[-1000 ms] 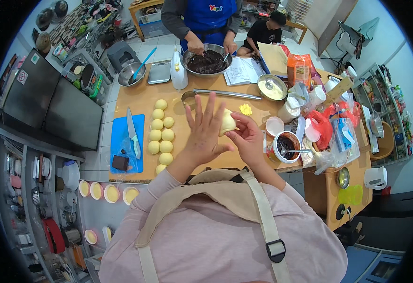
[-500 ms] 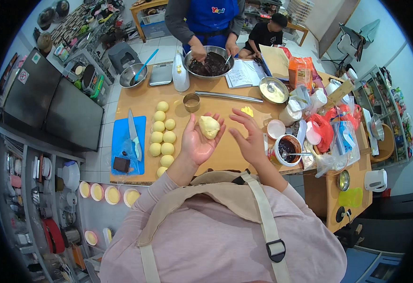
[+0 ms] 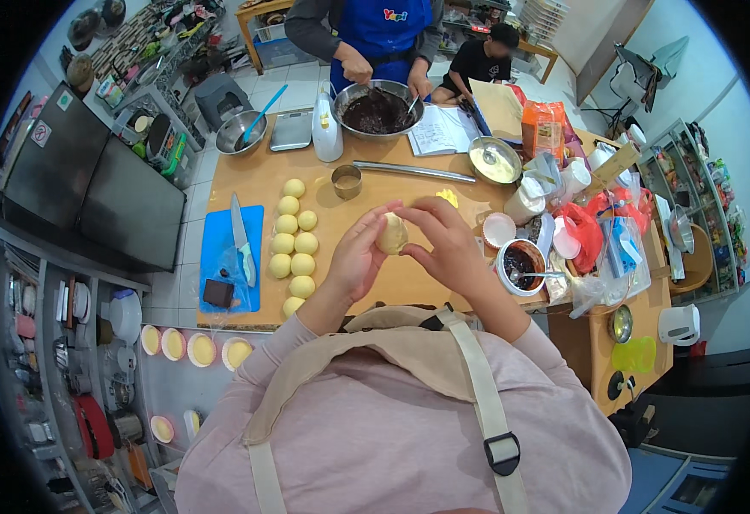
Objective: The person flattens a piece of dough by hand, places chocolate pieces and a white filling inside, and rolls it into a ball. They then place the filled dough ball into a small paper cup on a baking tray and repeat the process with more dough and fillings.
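Note:
A pale yellow ball of dough (image 3: 392, 235) is held between my two hands above the near middle of the table. My left hand (image 3: 363, 250) cups it from the left with the fingers upright. From the right, my right hand (image 3: 440, 244) curves its fingers and thumb round the dough's other side. Left of my hands, several smooth dough balls (image 3: 304, 243) lie in two uneven rows on the wooden table (image 3: 324, 188). A metal ring cutter (image 3: 347, 182) stands just beyond my left fingertips. A small yellow lump (image 3: 448, 198) lies past my right hand.
Across the table a person in a blue apron works in a bowl of dark mixture (image 3: 379, 113). A knife (image 3: 242, 233) lies on a blue board (image 3: 212, 257) at left. A tub of dark filling (image 3: 520, 265), plastic bags and containers crowd the right. Filled paper cups (image 3: 201, 349) sit lower left.
My right hand has come in from the right and closed onto the dough, which lay in my open left palm before. The co-worker's hand in the bowl has lifted.

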`<act>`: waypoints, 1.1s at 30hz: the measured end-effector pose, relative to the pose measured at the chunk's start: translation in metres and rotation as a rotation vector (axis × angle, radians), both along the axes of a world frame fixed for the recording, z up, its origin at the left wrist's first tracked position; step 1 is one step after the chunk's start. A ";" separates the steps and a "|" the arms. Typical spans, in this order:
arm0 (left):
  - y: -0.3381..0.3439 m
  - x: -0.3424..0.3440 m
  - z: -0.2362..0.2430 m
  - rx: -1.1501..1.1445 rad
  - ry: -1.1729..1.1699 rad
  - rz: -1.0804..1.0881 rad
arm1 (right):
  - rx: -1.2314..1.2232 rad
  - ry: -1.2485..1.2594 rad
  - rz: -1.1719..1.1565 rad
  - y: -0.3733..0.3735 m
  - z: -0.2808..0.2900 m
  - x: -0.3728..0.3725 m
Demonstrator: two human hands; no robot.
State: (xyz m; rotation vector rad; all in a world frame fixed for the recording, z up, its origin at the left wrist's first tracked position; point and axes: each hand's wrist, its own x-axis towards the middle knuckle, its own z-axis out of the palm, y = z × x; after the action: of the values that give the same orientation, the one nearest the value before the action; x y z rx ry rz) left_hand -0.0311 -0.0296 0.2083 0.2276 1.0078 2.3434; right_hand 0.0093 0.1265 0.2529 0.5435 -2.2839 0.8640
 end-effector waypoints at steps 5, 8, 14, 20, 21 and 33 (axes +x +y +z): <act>-0.002 0.006 0.002 -0.042 0.080 0.084 | 0.180 -0.132 0.198 0.016 0.003 0.000; -0.008 0.000 -0.020 0.362 -0.385 -0.080 | 0.305 -0.154 0.274 0.016 -0.003 -0.003; 0.003 0.014 -0.010 0.361 -0.604 -0.146 | 0.202 -0.180 0.203 0.012 -0.002 0.009; 0.010 0.024 0.007 0.287 -0.395 -0.083 | 0.196 0.006 0.178 0.017 -0.009 0.013; 0.011 0.026 0.009 0.222 -0.297 -0.027 | 0.167 0.014 0.169 0.017 -0.008 0.014; 0.006 0.018 0.002 0.403 -0.393 -0.207 | 0.345 -0.156 0.254 0.014 0.022 0.017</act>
State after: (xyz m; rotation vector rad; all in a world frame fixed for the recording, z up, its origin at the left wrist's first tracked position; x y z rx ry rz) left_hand -0.0132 -0.0236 0.2108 0.0179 0.3062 2.2564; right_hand 0.0259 0.1409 0.2747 0.9662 -2.5631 0.6466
